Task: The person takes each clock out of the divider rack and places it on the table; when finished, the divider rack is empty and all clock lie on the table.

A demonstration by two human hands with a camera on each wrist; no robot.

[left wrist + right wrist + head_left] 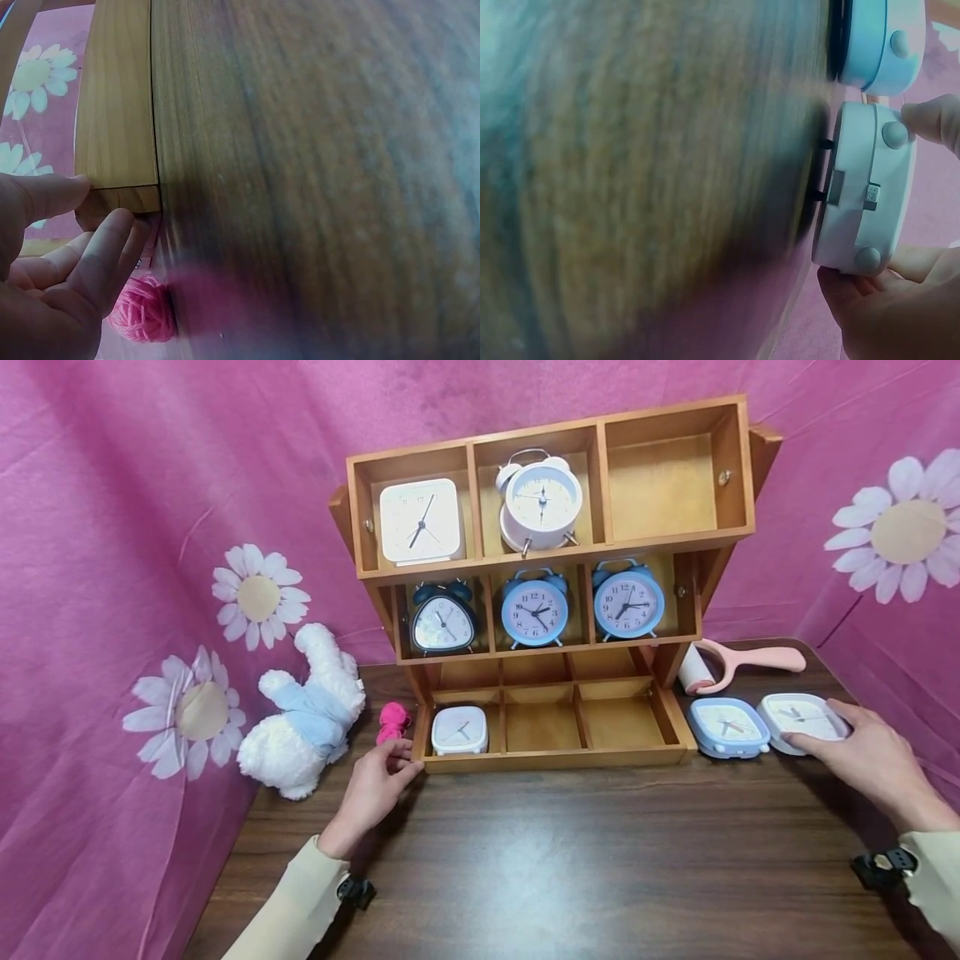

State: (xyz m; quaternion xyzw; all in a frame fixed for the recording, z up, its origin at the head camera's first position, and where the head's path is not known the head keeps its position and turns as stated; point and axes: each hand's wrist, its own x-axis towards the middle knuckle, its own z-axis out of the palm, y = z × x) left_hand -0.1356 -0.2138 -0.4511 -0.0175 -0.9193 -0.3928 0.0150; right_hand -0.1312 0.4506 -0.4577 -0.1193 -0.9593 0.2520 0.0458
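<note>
In the head view, my right hand (873, 756) grips a white alarm clock (802, 717) on the table to the right. The right wrist view shows thumb and fingers on opposite sides of this clock (855, 195). Close beside it lies a pale blue alarm clock (727, 727). At the front left corner of the wooden shelf (555, 763), my left hand (375, 785) touches the wood with nearly straight fingers. Thumb and fingertips meet the corner (120, 199) in the left wrist view. A small white clock (459, 730) stands in the bottom left compartment.
On the upper shelf tiers are a square white clock (420, 521), a white twin-bell clock (542, 502), a dark clock (442, 622) and two blue clocks. A plush toy (307, 727) and pink yarn balls (393, 720) lie left; a pink-handled lint roller (757, 658) lies right.
</note>
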